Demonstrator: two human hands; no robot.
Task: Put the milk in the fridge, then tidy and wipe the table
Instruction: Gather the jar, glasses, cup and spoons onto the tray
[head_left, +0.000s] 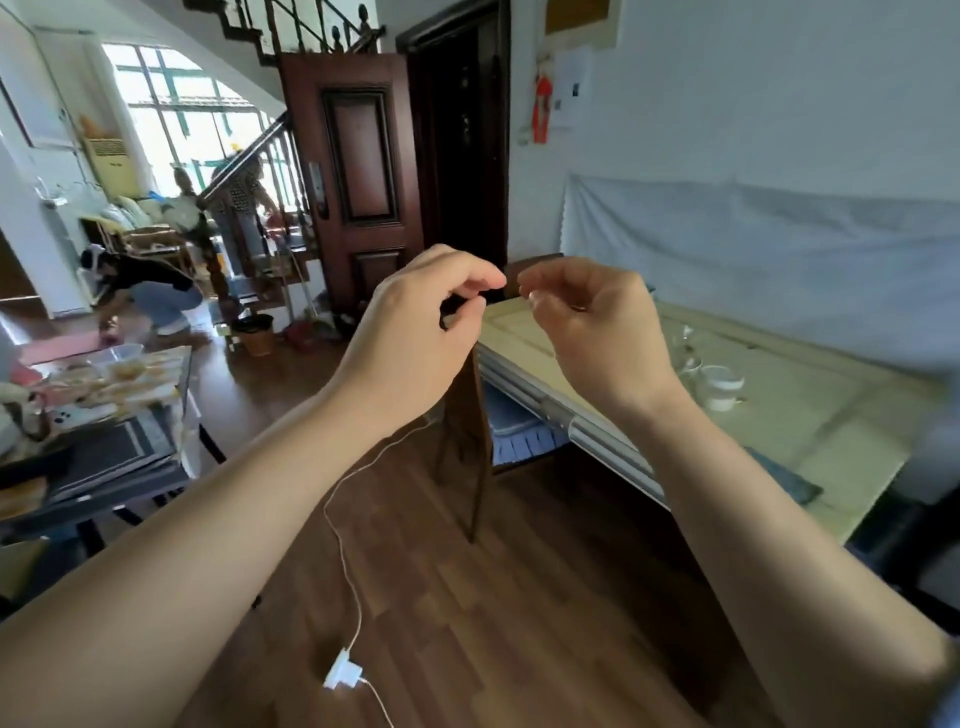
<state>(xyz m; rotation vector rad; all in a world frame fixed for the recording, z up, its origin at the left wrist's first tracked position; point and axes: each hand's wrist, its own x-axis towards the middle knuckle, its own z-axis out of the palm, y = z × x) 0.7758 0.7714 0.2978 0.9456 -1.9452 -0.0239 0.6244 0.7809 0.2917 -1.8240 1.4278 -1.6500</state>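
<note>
Hands, your two, hover mid-air: left hand (421, 332) pinches something small and dark, right hand (592, 317) curls loosely, gripping nothing visible.

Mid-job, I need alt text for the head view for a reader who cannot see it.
Two bare hands are raised mid-air, left hand and right hand, fingers curled, over a dark wooden floor. A pale glass-topped table with clear glass cups stands at right.

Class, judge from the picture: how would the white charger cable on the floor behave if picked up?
The white cable would probably hang limp, since it lies in loose curves. Its plug block looks small, so likely light, and might swing at the end.
</note>
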